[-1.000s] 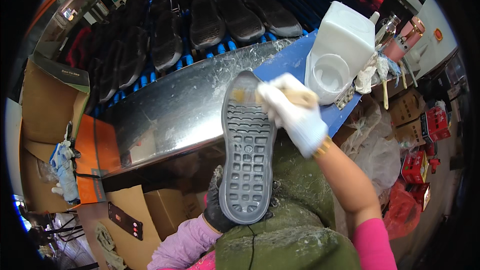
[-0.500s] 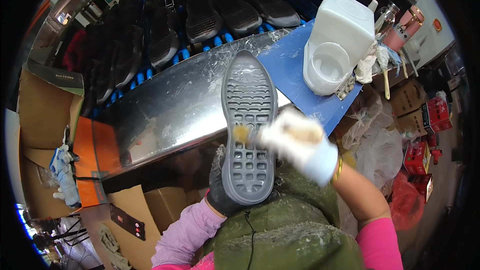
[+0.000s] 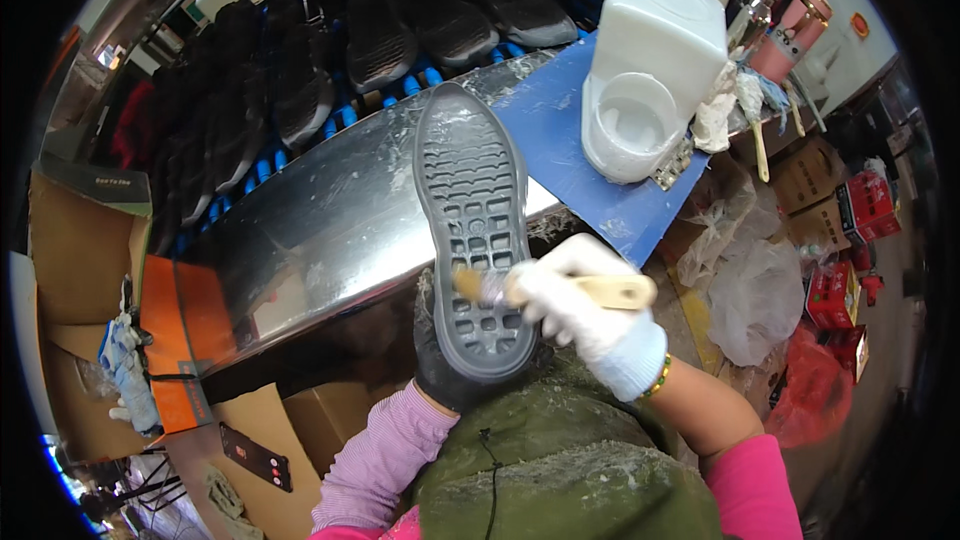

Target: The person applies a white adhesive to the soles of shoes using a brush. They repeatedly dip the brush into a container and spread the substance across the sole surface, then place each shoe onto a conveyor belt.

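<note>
My left hand, in a dark glove, grips a grey shoe sole by its near end from below and the left side. The sole stands lengthwise before me, with ridges in its far half and a grid of square hollows in its near half. In a white glove, my right hand is closed round a paintbrush with a pale wooden handle. The slightly blurred brown bristles are over the hollows of the near half, seemingly touching them. Most of my left fingers are hidden behind the sole.
Beyond the sole runs a shiny metal bench. On a blue sheet stands a white plastic container with an open cup-like front. Dark shoes line a blue roller rack behind. Cardboard boxes flank the left; plastic bags lie right.
The brush has moved over the sole toward its near end. In the picture, the sole and surroundings have shifted somewhat left; both hands keep their hold.
</note>
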Tool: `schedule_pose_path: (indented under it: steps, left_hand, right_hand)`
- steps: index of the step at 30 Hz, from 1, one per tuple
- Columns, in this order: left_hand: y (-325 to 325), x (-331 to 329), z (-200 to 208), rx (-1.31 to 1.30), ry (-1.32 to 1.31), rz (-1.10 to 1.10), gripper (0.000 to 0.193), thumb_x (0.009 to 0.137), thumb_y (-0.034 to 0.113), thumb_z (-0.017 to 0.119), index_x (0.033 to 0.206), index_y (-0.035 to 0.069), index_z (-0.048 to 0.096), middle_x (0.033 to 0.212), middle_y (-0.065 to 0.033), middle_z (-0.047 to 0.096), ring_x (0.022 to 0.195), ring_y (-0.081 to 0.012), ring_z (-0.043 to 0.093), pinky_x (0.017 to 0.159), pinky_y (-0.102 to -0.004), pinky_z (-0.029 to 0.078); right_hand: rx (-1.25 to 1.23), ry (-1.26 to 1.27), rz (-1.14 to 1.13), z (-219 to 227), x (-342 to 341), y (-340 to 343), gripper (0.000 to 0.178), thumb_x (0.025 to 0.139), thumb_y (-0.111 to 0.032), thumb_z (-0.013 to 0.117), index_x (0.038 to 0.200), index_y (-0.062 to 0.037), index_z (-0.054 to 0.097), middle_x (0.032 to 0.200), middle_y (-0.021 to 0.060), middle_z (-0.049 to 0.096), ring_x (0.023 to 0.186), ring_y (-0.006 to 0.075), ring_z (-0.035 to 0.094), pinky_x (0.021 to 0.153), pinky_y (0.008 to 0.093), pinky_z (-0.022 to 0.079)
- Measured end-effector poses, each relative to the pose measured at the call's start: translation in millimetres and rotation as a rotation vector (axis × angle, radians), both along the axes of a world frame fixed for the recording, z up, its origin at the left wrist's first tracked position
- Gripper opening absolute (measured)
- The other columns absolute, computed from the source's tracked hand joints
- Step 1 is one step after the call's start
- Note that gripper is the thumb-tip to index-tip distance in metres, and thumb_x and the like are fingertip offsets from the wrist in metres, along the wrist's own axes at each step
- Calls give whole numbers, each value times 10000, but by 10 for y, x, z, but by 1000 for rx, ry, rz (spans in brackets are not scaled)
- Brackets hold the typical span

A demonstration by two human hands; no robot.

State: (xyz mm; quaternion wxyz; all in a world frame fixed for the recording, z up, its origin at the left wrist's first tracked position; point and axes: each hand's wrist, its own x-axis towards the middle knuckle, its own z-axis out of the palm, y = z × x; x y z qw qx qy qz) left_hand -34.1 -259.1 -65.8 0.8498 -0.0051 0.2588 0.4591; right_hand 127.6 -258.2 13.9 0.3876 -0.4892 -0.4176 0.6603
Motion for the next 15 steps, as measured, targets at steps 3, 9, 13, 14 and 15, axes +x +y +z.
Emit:
schedule_pose_path:
  steps: [3, 9, 13, 14, 15]
  left_hand:
    - [131, 2, -870, 664, 3, -388, 601, 976, 546, 499, 1272, 23, 511, 1121, -145, 601, 991, -246, 623, 867, -369, 540]
    - [61, -6, -80, 120, -322, 8, 724, 960, 568, 508, 1500, 96, 406, 1425, -183, 523, 1303, -384, 518, 1089, -564, 435]
    - [59, 65, 35, 137, -239, 41, 688, 977, 506, 530, 1500, 79, 397, 1441, -182, 503, 1314, -380, 500, 1108, -544, 417]
    - [62, 72, 61, 134, -220, 65, 678, 983, 491, 532, 1499, 73, 395, 1443, -182, 500, 1315, -378, 498, 1112, -538, 414]
    - [44, 63, 56, 141, -249, 44, 671, 988, 485, 529, 1495, 67, 397, 1439, -183, 502, 1313, -373, 499, 1110, -534, 416]
  right_hand:
    - [-48, 23, 188, 371, 100, -42, 101, 912, -144, 714, 940, -52, 685, 800, 11, 666, 681, 53, 600, 619, 191, 474]
    - [638, -457, -437, 445, 1018, 757, 190, 917, -223, 694, 895, -36, 668, 705, -13, 620, 599, 57, 537, 574, 217, 450]
    - [525, -495, -353, 327, 1271, 1052, 191, 953, -243, 675, 916, -56, 671, 676, -18, 632, 546, 8, 534, 451, 134, 369]
    - [516, -412, -419, 447, 1263, 972, 197, 954, -247, 672, 915, -55, 672, 667, -18, 628, 547, 9, 537, 449, 131, 370]
    - [495, -334, -484, 496, 1300, 897, 203, 956, -252, 668, 913, -54, 673, 657, -18, 624, 549, 10, 540, 448, 127, 371]
